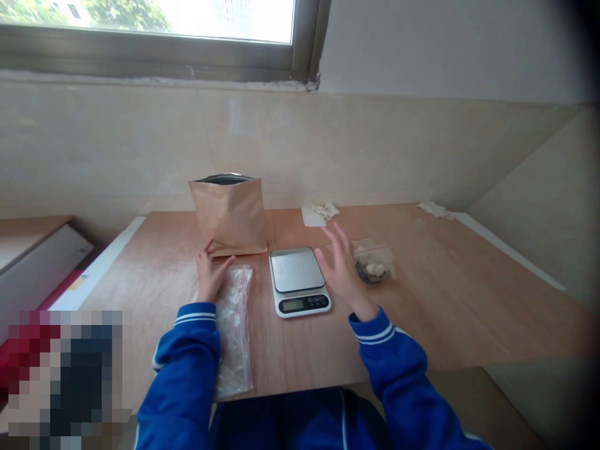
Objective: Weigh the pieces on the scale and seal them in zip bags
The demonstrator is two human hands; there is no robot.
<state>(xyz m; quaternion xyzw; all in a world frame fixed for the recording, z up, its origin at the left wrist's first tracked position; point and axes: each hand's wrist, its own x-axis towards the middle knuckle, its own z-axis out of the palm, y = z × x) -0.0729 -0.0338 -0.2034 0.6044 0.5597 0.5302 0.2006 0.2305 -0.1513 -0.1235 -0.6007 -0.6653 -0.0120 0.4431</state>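
Observation:
My left hand (212,273) is open, its fingers spread beside the lower left corner of a brown paper pouch (229,219); whether they touch it I cannot tell. That pouch stands upright, its top gaping to show a silvery lining. Clear zip bags (235,331) lie flat by my left wrist and sleeve. In the middle sits a white kitchen scale (297,275) with a bare metal plate. My right hand (342,269) is open at the scale's right edge, holding nothing. Behind it, partly hidden, a clear zip bag (375,262) contains pale and dark pieces.
The wooden table (445,300) reaches the tiled wall (375,150) below a window. White paper scraps (319,214) lie at its back, with another crumpled piece (435,209) at the far right. A lower cabinet (42,250) stands left; a pixelated patch covers the bottom left.

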